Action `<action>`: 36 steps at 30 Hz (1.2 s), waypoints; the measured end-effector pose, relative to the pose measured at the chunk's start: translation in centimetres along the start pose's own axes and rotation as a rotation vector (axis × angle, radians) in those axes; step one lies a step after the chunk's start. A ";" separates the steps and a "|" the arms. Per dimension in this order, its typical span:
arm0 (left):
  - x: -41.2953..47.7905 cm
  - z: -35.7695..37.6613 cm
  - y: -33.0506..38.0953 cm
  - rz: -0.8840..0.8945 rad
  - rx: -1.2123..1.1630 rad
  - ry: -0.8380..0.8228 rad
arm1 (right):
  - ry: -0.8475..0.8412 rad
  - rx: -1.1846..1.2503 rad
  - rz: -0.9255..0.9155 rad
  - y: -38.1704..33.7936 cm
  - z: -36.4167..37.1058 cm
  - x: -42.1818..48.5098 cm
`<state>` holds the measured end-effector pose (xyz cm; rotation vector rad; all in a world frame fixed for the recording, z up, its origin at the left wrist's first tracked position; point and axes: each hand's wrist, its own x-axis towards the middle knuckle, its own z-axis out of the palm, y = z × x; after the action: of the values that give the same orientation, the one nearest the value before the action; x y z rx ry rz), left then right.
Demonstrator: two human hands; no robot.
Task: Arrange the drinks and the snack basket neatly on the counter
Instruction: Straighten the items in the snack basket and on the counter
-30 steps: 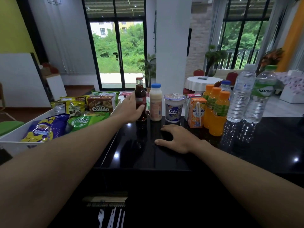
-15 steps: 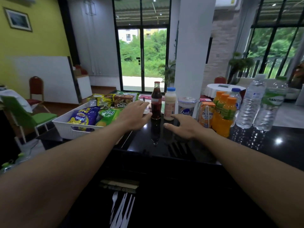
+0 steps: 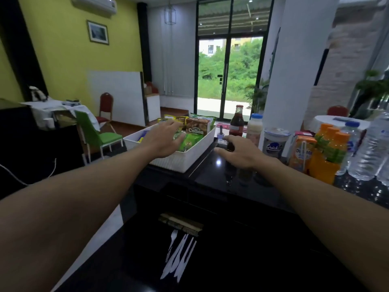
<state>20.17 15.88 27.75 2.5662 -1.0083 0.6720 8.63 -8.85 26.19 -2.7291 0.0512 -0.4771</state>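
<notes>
Nearest: white plastic cutlery [image 3: 179, 257] on the dark lower ledge, not part of the job. Above it the black counter [image 3: 242, 182], glossy.

Right hand [image 3: 239, 153] hovers low over the counter, fingers spread and empty, just in front of the dark red bottle [image 3: 236, 123]; cannot tell if the palm touches the surface. Left hand [image 3: 163, 141] is over the near part of the white snack basket [image 3: 189, 157], fingers loosely open, gripping nothing; contact with the packets is unclear.

The basket sits at the counter's left end, skewed, and its left part looks to overhang the edge. It holds a brown cookie box [image 3: 197, 127] and green packets [image 3: 187, 142].

The drinks stand in a rough row to the right: red bottle, milky bottle [image 3: 254, 128], yogurt cup [image 3: 274, 143], juice carton [image 3: 302, 153], orange juice bottles [image 3: 328, 157], water bottles [image 3: 372, 148] at the far right.

Step, as I read it: both hands going for the basket to square it up. To do it well: take the two long walls, one hand each, not the packets. Slide it rather than lift, since it is loaded. Bring it fully onto the counter, parallel with the front edge, and leave a gap to the red bottle, which is tall, narrow and easy to knock with the right wrist.
</notes>
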 end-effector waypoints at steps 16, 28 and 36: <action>4.1 2.2 -13.7 -0.069 -0.066 -0.211 | -0.030 -0.013 0.065 -8.4 5.9 9.0; 7.9 4.7 -16.0 -0.040 0.014 -0.477 | -0.225 -0.028 0.225 -9.6 5.9 12.8; 7.3 4.2 -16.6 -0.032 -0.112 -0.284 | -0.178 -0.091 0.223 -10.0 4.3 13.6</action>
<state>37.77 21.76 26.27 2.6195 -1.0530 0.2381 22.64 0.65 30.42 -2.7974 0.3332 -0.1722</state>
